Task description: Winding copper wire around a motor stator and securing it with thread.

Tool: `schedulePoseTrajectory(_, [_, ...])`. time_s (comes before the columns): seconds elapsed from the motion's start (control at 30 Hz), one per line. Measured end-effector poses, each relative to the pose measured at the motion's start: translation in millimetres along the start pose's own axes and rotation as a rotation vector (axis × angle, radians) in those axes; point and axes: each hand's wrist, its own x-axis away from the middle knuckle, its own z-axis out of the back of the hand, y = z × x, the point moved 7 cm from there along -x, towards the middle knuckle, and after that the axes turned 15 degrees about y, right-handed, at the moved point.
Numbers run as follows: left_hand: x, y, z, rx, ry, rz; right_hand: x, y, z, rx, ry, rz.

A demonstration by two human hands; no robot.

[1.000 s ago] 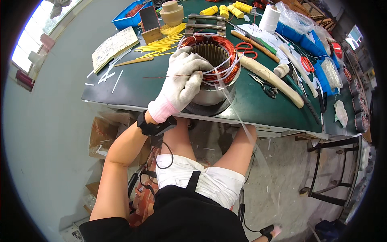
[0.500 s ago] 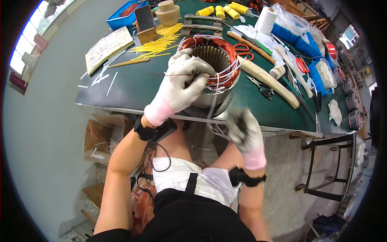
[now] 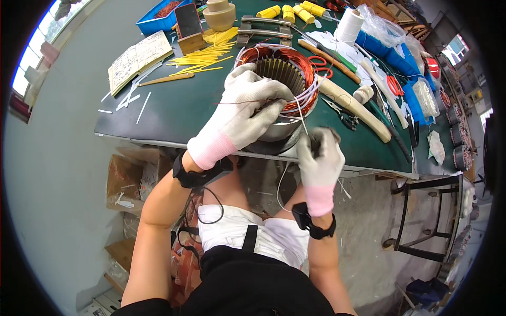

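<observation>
A metal stator (image 3: 274, 132) stands upright at the table's front edge. Copper windings (image 3: 301, 64) ring its top, with pale sleeves and ties around them. My gloved left hand (image 3: 247, 108) is closed at the near left of this ring. A thin brown wire (image 3: 232, 102) runs across the glove into its pinched fingers, whose tips rest against the coil. From the coil a white cord (image 3: 302, 120) stretches down to my gloved right hand (image 3: 320, 158), closed around it just right of the stator. The cord's loose part (image 3: 279, 188) hangs below the table edge.
Right of the stator lie red-handled scissors (image 3: 320, 64), a wooden mallet (image 3: 356, 110) and pliers (image 3: 345, 117). Yellow strips (image 3: 203, 60), an open notebook (image 3: 138, 62) and a phone on a stand (image 3: 190, 29) are at the left. A white cord spool (image 3: 349, 26) stands farther back.
My right hand has moved up toward the stator, and the cord is now drawn straight between it and the coil. My left hand has shifted slightly right, still pinched at the coil.
</observation>
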Motion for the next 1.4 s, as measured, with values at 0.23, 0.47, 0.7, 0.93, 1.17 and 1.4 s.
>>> schedulePoseTrajectory(0.23, [2,4,3,0.007,0.040,0.012,71,64,21,0.273,-0.918,-0.287])
schedulePoseTrajectory(0.47, [-1,9,-1,0.003,0.044,-0.049,-26,-8,-12,-0.108,-0.061,-0.060])
schedulePoseTrajectory(0.7, [1,11,3,-0.036,0.054,-0.109,8,-18,-19,-1.287,-0.998,-1.407])
schedulePoseTrajectory(0.93, [-3,14,-9,-0.010,0.055,-0.108,-125,-27,-65,-1.246,-1.028,-0.876])
schedulePoseTrajectory(1.17, [2,10,0,-0.080,0.052,-0.071,-93,-62,-17,-0.202,-0.348,0.436])
schedulePoseTrajectory(1.4, [2,9,0,-0.129,0.105,-0.047,-37,-23,-27,-1.318,-0.352,-0.724])
